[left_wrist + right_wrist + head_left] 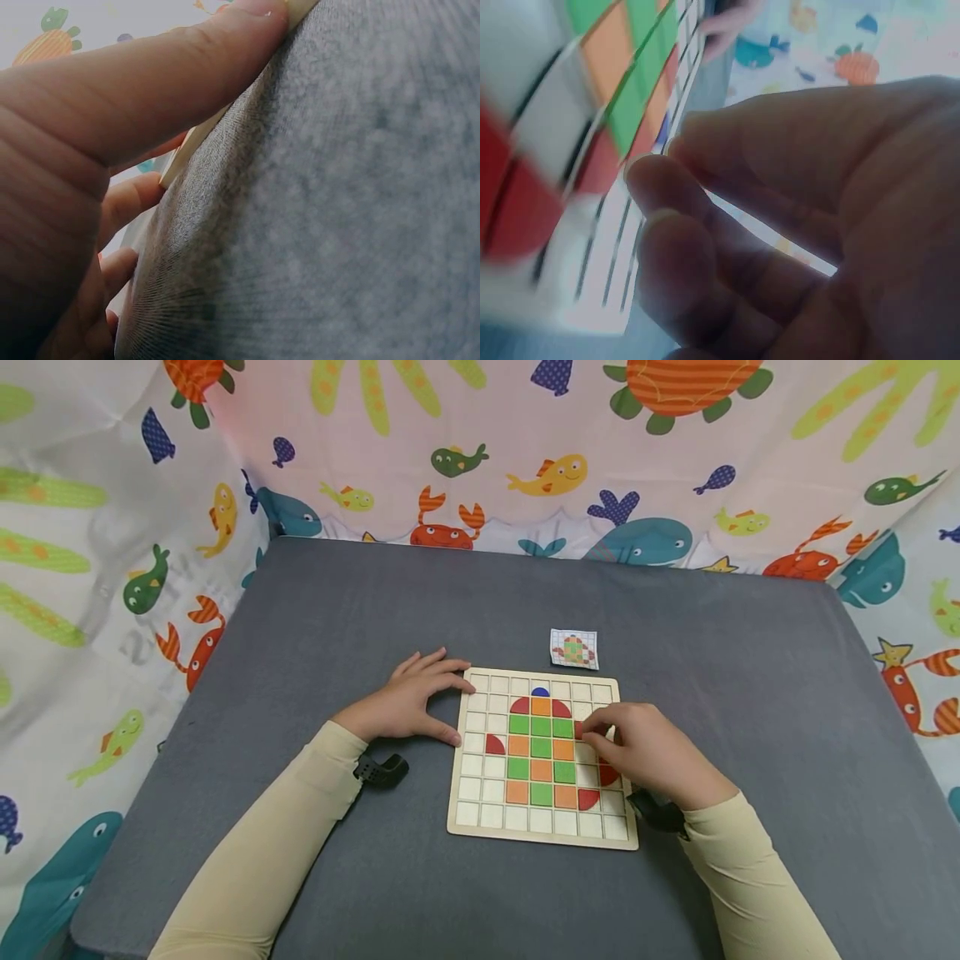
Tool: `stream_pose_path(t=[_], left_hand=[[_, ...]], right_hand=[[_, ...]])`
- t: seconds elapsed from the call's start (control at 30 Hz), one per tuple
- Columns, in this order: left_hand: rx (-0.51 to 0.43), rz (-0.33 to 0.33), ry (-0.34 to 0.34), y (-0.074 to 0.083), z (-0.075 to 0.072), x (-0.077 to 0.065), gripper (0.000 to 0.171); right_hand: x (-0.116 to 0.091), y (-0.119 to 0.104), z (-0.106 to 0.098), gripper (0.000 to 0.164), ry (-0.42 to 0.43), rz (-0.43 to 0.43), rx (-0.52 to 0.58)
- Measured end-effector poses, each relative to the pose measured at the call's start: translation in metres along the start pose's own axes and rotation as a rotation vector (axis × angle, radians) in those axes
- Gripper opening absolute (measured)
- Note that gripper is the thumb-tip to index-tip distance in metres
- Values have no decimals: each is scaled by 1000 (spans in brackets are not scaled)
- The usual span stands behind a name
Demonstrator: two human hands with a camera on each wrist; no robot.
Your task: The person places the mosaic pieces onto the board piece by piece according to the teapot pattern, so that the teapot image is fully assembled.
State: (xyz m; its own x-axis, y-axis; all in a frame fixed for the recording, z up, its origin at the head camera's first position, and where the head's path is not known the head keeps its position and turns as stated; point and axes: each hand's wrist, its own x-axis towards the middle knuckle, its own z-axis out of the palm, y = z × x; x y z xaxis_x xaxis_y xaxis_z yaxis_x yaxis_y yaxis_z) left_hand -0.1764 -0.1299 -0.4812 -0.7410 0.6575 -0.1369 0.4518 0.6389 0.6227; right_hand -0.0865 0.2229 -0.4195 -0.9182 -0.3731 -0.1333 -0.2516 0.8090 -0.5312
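Note:
A square wooden grid board point(472, 822) lies on the table, with green, orange, red and blue tiles in its cells. My left hand point(412, 697) rests at the board's upper left, fingers spread. Its thumb point(217, 56) presses the side edge and the index finger touches near the corner. Over the right half of the board, my right hand point(648, 747) has thumb and fingertips together at a red quarter-circle tile point(578, 729), pinching its edge. That red tile point(598, 166) is partly hidden by the fingers. Other red tiles point(588, 799) sit nearby.
A small printed picture card point(574, 649) with a coloured grid pattern lies just beyond the board. Grey cloth covers the table point(360, 610). A curtain with sea animals point(510, 510) hangs behind and at the sides. Each wrist wears a black band point(381, 771).

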Motion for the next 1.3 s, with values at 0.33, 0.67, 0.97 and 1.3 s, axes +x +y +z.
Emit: stream_pose_path(t=[0.33,0.67,0.97,1.3], left_hand=[[0,9,3,1,1,1,77],[2,12,5,1,1,1,78],[-11,9,6,3,0,0,77],[-11,14,11,2,0,0,78]], right_hand=[[-38,35,-17,16,42,98,-6],[-65,62,-22,25,32,112,-45],[-72,71,-14,23,-5,156,-40],[-64,66,-14,22,6,97,-32]])
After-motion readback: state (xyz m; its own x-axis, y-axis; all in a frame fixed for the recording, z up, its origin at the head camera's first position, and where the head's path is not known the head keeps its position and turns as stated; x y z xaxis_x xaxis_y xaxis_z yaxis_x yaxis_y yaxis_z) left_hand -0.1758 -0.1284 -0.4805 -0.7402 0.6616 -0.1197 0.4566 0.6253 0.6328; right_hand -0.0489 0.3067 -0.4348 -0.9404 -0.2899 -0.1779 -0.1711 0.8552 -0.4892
